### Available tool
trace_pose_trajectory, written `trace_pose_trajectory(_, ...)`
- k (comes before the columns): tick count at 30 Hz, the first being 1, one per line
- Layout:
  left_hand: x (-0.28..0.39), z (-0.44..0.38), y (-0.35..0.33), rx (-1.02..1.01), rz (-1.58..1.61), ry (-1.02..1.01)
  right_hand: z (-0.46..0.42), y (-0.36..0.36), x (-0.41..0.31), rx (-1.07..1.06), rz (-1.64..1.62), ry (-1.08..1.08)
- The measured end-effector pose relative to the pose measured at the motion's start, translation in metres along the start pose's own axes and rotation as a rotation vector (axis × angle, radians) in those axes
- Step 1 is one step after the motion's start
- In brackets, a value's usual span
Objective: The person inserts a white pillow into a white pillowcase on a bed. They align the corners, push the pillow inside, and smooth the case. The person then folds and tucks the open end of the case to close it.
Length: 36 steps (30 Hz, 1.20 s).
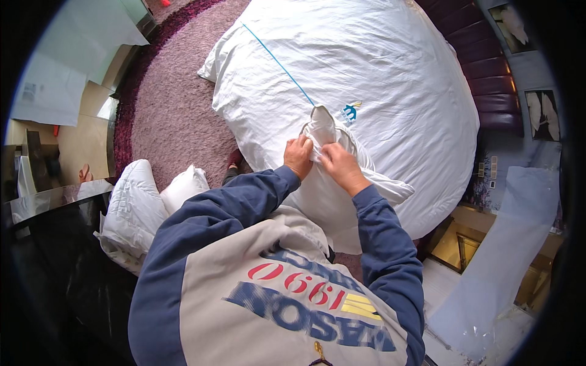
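Observation:
Both my hands grip a bunched white cloth (322, 128) in front of my body, over a bed. My left hand (298, 155) pinches its left side with curled fingers. Close by, my right hand (341, 164) has hold of the fabric's right side. One folded end of the cloth points away from me, and another part trails to the right below my right wrist. Beneath it spreads a wrinkled white bed cover (389, 68), with a printed blue and yellow logo (350, 112). A thin blue line (279, 64) runs across the cover to the tip of the cloth.
A folded white quilt (132, 201) and a white pillow (185, 185) lie at the lower left. Purple carpet (174, 91) with a darker border surrounds the bed's left side. A dark padded headboard (492, 73) curves along the right. Pink slippers (84, 174) rest on tiles at the far left.

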<state>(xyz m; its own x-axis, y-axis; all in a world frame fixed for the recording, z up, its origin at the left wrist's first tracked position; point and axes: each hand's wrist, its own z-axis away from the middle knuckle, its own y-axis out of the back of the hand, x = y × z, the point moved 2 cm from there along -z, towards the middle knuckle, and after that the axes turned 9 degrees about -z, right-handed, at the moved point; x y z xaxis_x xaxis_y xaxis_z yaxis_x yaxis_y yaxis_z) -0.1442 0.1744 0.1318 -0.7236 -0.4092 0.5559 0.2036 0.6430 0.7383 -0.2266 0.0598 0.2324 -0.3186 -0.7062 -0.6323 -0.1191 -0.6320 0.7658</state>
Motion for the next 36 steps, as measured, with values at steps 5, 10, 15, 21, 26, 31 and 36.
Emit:
trace_pose_trajectory(5,0.014,0.002,0.007,0.042,0.174,-0.141,-0.015,-0.005,0.015,-0.046,0.035,-0.085)
trace_pose_trajectory(10,0.012,0.001,0.019,-0.020,0.065,-0.123,-0.019,-0.006,0.007,0.049,0.094,-0.050)
trace_pose_trajectory(15,0.009,0.003,0.019,-0.027,0.016,-0.124,-0.011,0.001,0.021,0.259,0.131,0.029)
trace_pose_trajectory(21,0.010,-0.001,0.019,-0.046,0.044,-0.129,0.012,-0.008,0.033,0.206,-0.057,-0.267)
trace_pose_trajectory(26,0.013,-0.001,0.012,-0.082,0.101,-0.118,0.017,-0.004,0.029,0.174,-0.065,-0.285)
trace_pose_trajectory(31,0.017,0.000,0.018,-0.052,0.181,-0.217,0.018,-0.003,0.034,0.236,-0.167,-0.269)
trace_pose_trajectory(36,0.017,-0.001,0.023,-0.060,0.129,-0.230,0.014,-0.006,0.034,0.215,-0.177,-0.282)
